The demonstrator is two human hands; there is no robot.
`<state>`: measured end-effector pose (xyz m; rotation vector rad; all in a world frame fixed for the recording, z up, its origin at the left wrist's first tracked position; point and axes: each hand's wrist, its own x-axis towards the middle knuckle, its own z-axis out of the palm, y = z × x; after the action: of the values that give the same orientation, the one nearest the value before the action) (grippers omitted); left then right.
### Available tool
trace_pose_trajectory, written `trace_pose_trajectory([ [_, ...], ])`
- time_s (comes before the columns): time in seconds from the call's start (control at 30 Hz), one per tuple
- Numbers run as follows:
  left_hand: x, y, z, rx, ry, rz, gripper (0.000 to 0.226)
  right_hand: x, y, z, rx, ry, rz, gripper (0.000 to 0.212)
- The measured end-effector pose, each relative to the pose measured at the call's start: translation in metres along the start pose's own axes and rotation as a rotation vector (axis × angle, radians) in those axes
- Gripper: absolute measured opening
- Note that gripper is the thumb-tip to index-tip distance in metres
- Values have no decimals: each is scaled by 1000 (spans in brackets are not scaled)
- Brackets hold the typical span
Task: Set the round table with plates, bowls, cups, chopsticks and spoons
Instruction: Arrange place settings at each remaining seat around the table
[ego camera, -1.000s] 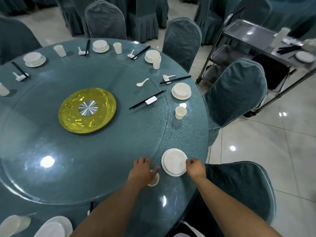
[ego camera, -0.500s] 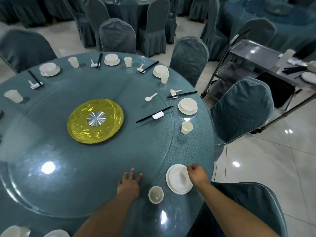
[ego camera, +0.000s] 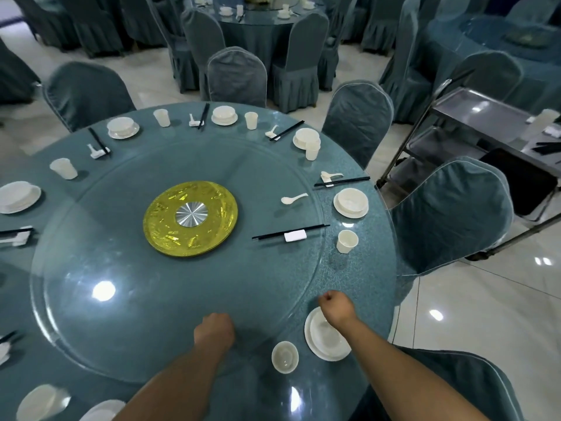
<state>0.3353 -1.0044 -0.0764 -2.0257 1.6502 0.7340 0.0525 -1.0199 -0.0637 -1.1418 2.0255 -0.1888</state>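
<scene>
A person stood at a round bench [ego camera: 358, 278] covered in blue-green cloth, with a glass turntable [ego camera: 151, 314] on top and a gold disc [ego camera: 190, 219] at its centre. The view looked down over both bare forearms.

The left hand [ego camera: 214, 330] rested on the near edge of the turntable, fingers curled under, holding nothing that could be seen. The right hand [ego camera: 335, 305] hovered over the far rim of a white plate [ego camera: 326, 338] at the near right edge of the bench, fingers drawn into a loose fist; whether it touched the plate could not be told. Just left of the plate, apart from it, sat a small white cup [ego camera: 284, 357], upright and empty.

This near place lacked chopsticks and a spoon. A pair of black chopsticks [ego camera: 290, 232] lay on a white rest on the turntable, well beyond the hands, and a white spoon [ego camera: 293, 199] lay farther off. Other places around the rim already had bowl, cup and chopsticks.

The crockery looked like glazed ceramic: stiff, smooth, probably slippery and liable to chip on glass. The plate would best be taken by its rim, the cup around its wall. The chopsticks looked light and thin, likely to roll, so pinching both together near the middle seemed safest.
</scene>
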Motion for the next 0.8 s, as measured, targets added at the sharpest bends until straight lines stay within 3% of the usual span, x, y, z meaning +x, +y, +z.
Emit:
trace_pose_trajectory([
  [0.33,31,37,-33,-187,2,-20,42,21,-17,7,-52,-88,-80,20],
  [0.63,77,74,-32,-427,-64,-156,99,58,-43,20,-181,-92,-234,14],
  [0.8,94,74,-19,-406,-87,-215,112,77,-62,39,-318,-75,-375,22],
])
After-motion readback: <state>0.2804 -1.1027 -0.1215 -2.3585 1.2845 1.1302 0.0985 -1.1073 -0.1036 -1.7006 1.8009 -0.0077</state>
